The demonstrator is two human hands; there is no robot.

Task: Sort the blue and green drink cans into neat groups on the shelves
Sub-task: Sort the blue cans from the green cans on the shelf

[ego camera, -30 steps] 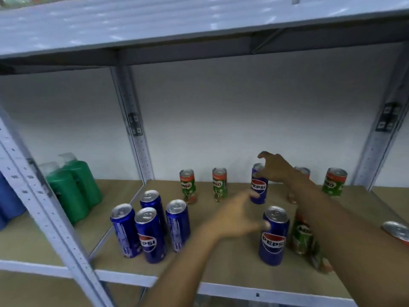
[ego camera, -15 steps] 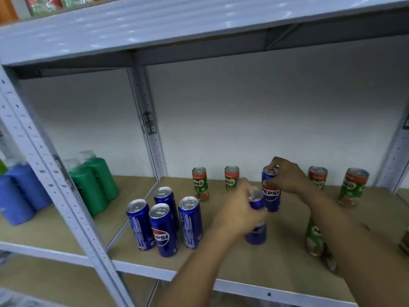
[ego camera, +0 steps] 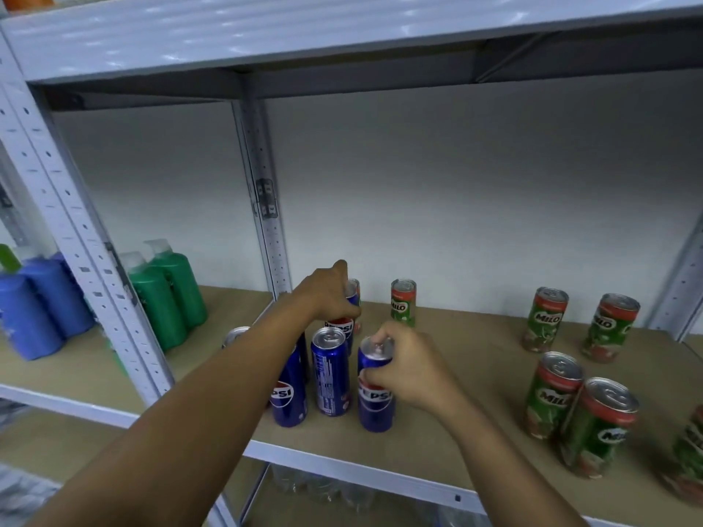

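both hands (ego camera: pixel 409 365), blue cans (ego camera: pixel 374 397) now leftward

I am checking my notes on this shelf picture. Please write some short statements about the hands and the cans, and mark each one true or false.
1. The right hand grips the top of a blue can. True.
2. The left hand rests flat on the shelf board. False: it grips another blue can further back.
3. All green cans lie on their sides. False: the green cans, such as this one, stand upright.
4. Green bottles stand in the bay to the left. True.
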